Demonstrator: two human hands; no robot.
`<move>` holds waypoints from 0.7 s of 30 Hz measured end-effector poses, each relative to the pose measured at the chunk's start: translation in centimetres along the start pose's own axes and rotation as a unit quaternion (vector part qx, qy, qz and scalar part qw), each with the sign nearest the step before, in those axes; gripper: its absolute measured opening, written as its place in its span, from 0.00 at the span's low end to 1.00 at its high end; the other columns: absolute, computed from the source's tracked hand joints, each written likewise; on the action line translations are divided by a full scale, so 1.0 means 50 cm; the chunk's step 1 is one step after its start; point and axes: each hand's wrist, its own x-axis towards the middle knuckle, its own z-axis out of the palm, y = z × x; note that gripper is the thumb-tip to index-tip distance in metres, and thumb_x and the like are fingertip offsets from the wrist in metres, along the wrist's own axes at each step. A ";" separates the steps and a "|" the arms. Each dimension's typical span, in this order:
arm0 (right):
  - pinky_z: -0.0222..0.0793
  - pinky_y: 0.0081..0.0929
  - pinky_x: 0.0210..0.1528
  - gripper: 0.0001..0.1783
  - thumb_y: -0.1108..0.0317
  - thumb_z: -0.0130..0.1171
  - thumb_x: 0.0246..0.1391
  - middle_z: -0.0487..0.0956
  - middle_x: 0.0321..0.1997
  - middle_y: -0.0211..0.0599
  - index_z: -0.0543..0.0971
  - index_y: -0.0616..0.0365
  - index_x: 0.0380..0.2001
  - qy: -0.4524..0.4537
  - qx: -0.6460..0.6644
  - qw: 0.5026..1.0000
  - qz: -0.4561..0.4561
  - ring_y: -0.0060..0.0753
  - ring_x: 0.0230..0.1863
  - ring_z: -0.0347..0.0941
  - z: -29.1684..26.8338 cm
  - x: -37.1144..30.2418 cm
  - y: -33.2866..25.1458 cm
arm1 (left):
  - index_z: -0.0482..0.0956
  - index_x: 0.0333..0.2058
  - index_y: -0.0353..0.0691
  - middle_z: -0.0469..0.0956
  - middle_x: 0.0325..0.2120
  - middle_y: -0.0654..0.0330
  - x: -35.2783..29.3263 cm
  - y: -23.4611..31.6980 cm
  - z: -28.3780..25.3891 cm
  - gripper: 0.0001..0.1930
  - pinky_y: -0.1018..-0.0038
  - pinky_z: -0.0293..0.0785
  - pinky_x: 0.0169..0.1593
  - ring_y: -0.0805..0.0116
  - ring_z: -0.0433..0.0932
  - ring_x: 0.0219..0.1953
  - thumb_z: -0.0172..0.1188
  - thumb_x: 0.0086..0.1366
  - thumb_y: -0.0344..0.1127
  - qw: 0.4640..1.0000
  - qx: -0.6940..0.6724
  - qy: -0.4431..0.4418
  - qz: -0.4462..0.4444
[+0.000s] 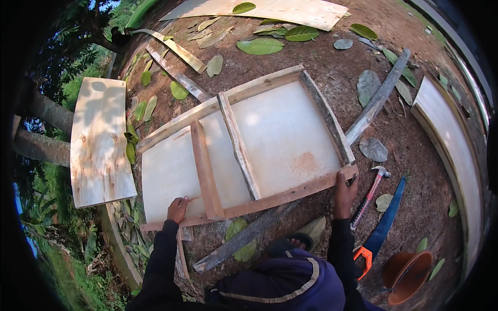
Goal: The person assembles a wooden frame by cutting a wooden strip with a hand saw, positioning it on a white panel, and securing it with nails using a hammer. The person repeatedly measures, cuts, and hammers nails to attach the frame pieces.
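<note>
A wooden frame [289, 193] with a pale board [282, 124] across its bottom lies before me, tilted up to the right. Two crosspieces span it: a reddish-brown one [205, 168] and a rougher, bark-edged one [238, 147]. No rail shows along its left end. My left hand [178, 209] is closed over the near rail toward its left end, fingertips inside the frame. At the near right corner, my right hand [344, 196] grips the rail, thumb and fingers around it. A small patch of sawdust [306, 161] lies on the board.
Right of the frame lie a hammer [370, 197], a handsaw [385, 217] and an orange-brown bucket [407, 277]. Long poles [379, 97] extend beneath the frame. Plywood sheets lie left [101, 145] and far [270, 11]; a long curved-looking panel [454, 155] is at right. Leaves [260, 46] litter the soil.
</note>
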 end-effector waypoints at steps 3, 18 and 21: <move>0.64 0.39 0.63 0.33 0.59 0.66 0.61 0.75 0.57 0.53 0.68 0.73 0.58 0.034 -0.018 0.999 -0.005 0.43 0.57 0.72 -0.009 0.018 -0.003 | 0.76 0.56 0.31 0.78 0.54 0.43 -0.101 0.088 -0.026 0.34 0.55 0.74 0.59 0.41 0.77 0.55 0.71 0.59 0.51 0.946 0.141 -0.201 0.214; 0.69 0.38 0.59 0.38 0.56 0.68 0.56 0.80 0.54 0.57 0.70 0.73 0.62 0.039 -0.121 0.992 -0.007 0.46 0.54 0.77 -0.002 0.010 -0.021 | 0.73 0.43 0.40 0.79 0.37 0.53 -0.374 -0.008 0.013 0.20 0.53 0.78 0.42 0.50 0.81 0.42 0.69 0.55 0.40 0.903 0.336 -0.098 0.248; 0.72 0.36 0.55 0.38 0.56 0.69 0.56 0.82 0.50 0.55 0.71 0.74 0.60 0.028 -0.153 0.988 -0.009 0.41 0.49 0.80 -0.039 0.021 -0.030 | 0.73 0.43 0.40 0.79 0.37 0.52 -0.422 0.027 0.036 0.20 0.52 0.78 0.41 0.49 0.81 0.41 0.68 0.56 0.42 0.920 0.307 -0.102 0.220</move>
